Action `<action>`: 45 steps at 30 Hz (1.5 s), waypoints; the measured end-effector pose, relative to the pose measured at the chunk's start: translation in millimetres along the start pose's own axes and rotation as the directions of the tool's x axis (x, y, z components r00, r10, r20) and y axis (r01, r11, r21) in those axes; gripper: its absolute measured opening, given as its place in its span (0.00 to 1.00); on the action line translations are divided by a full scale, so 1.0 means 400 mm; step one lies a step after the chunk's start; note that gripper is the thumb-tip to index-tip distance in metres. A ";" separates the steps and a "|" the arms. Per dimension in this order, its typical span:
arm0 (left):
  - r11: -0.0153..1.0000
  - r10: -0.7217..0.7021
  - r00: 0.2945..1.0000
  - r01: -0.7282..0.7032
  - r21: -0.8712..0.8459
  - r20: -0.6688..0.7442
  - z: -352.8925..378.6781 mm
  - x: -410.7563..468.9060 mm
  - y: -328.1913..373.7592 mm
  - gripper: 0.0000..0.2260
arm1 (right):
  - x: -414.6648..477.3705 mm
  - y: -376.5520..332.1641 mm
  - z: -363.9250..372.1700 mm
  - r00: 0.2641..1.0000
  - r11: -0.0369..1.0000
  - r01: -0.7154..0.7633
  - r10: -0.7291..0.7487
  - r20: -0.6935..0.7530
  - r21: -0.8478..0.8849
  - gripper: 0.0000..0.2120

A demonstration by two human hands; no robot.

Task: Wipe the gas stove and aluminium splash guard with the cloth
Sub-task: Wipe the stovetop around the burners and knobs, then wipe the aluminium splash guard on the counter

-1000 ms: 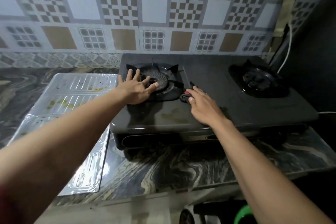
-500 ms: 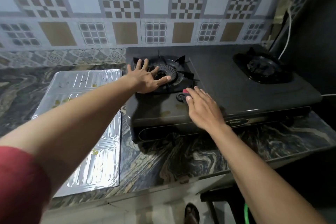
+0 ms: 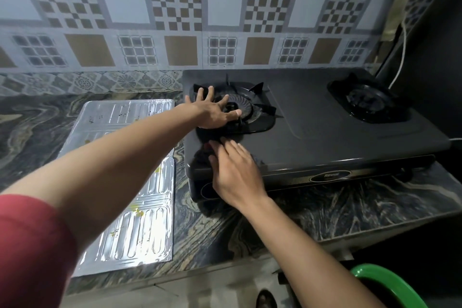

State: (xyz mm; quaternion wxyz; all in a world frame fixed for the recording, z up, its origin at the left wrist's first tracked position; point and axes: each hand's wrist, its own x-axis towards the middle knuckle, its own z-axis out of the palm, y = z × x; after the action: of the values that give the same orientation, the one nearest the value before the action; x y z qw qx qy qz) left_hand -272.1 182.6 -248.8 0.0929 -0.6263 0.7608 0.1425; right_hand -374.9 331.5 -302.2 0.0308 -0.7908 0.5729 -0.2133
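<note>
A black two-burner gas stove (image 3: 325, 137) stands on the marble counter against the tiled wall. My left hand (image 3: 212, 112) lies flat with spread fingers on its left burner (image 3: 250, 107). My right hand (image 3: 235, 170) presses with straight fingers on the stove's front left corner, over a small dark and red thing (image 3: 206, 145) that is mostly hidden; whether it is the cloth I cannot tell. The aluminium splash guard (image 3: 140, 182) lies flat on the counter left of the stove, with yellowish stains on it.
The right burner (image 3: 367, 102) sits at the stove's far right. A white cable (image 3: 402, 52) hangs down the dark wall at the right. A green basin rim (image 3: 390, 282) shows below the counter edge. The marble counter (image 3: 350, 207) runs in front of the stove.
My right hand has slid left along the stove's front, from beside the left burner to the front left corner. The left hand stays on the burner. The camera has shifted left.
</note>
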 end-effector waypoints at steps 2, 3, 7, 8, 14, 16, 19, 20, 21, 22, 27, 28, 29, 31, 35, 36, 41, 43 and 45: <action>1.000 -0.019 0.999 0.018 0.020 0.035 -0.007 0.003 0.001 0.40 | 0.004 -0.021 0.005 0.998 0.999 0.049 -0.048 -0.027 0.022 0.20; 0.999 -0.033 0.998 0.031 0.040 0.054 -0.010 0.005 0.002 0.41 | 0.006 -0.030 0.007 0.996 0.996 0.074 -0.072 -0.045 0.044 0.19; 0.997 -0.048 0.993 0.042 0.059 0.106 -0.018 0.013 0.010 0.41 | 0.007 -0.061 0.019 0.970 0.961 0.229 -0.212 -0.120 0.155 0.14; 0.998 -0.043 0.993 0.038 0.048 0.109 -0.021 0.010 0.011 0.41 | 0.004 -0.061 0.023 0.958 0.943 0.279 -0.261 -0.117 0.184 0.14; 0.982 0.044 0.999 -0.048 -0.183 -0.026 -0.030 -0.004 -0.030 0.40 | 0.007 -0.038 -0.062 0.922 0.871 0.173 -0.307 0.234 0.459 0.19; 0.935 0.071 0.974 -0.140 -0.326 -0.216 -0.052 -0.052 -0.046 0.31 | 0.009 -0.025 -0.094 0.929 0.775 -0.004 -0.230 0.289 0.632 0.17; 0.871 0.050 0.892 -0.259 -0.418 -0.448 -0.080 -0.154 -0.066 0.23 | 0.024 0.006 -0.139 0.973 0.664 -0.071 -0.120 0.199 0.745 0.15; 0.845 0.018 0.878 -0.269 -0.462 -0.479 -0.084 -0.192 -0.071 0.21 | 0.032 0.014 -0.157 0.981 0.617 -0.079 -0.093 0.173 0.783 0.15; 0.808 -0.028 0.872 -0.268 -0.526 -0.488 -0.085 -0.224 -0.078 0.19 | 0.042 0.021 -0.175 0.985 0.569 -0.094 -0.064 0.158 0.817 0.15; 0.749 -0.070 0.879 -0.267 -0.607 -0.473 -0.084 -0.257 -0.083 0.17 | 0.054 0.026 -0.196 0.988 0.521 -0.109 -0.035 0.149 0.846 0.14; 0.225 0.058 0.988 -0.151 -0.963 -0.141 -0.087 -0.430 -0.062 0.19 | 0.102 0.021 -0.274 0.985 0.272 -0.172 0.053 0.164 0.947 0.12; 0.231 0.086 0.987 -0.154 -0.961 -0.137 -0.085 -0.452 -0.055 0.19 | 0.107 0.016 -0.286 0.984 0.243 -0.178 0.054 0.170 0.954 0.12; 0.248 0.087 0.984 -0.171 -0.954 -0.153 -0.084 -0.469 -0.050 0.19 | 0.111 0.012 -0.294 0.982 0.209 -0.191 0.051 0.185 0.959 0.11; 0.275 0.015 0.980 -0.196 -0.941 -0.200 -0.090 -0.495 -0.038 0.20 | 0.114 0.004 -0.304 0.974 0.129 -0.225 0.037 0.222 0.966 0.11; 0.256 -0.124 0.958 -0.222 -0.941 -0.260 -0.099 -0.523 -0.041 0.10 | 0.105 -0.017 -0.331 0.947 -0.021 -0.320 -0.050 0.318 0.947 0.11; 0.235 -0.138 0.953 -0.233 -0.944 -0.270 -0.099 -0.529 -0.043 0.07 | 0.100 -0.025 -0.338 0.937 -0.045 -0.346 -0.074 0.343 0.937 0.12; 0.160 -0.266 0.910 -0.284 -0.945 -0.318 -0.097 -0.564 -0.042 0.03 | 0.093 -0.052 -0.344 0.873 0.031 -0.437 -0.225 0.432 0.899 0.22; 0.193 -0.276 0.905 -0.279 -0.941 -0.325 -0.098 -0.581 -0.054 0.06 | 0.098 -0.058 -0.339 0.867 0.082 -0.424 -0.252 0.430 0.902 0.27; 0.245 -0.243 0.919 -0.253 -0.936 -0.312 -0.105 -0.602 -0.072 0.08 | 0.109 -0.061 -0.333 0.862 0.074 -0.425 -0.271 0.428 0.902 0.33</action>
State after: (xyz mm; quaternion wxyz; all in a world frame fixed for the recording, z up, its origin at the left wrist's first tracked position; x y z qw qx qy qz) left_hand -194.6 386.8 -135.2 -0.4678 -0.5612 0.5136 0.4499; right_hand -391.6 325.7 -161.1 0.7162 -0.5447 0.2851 -0.3304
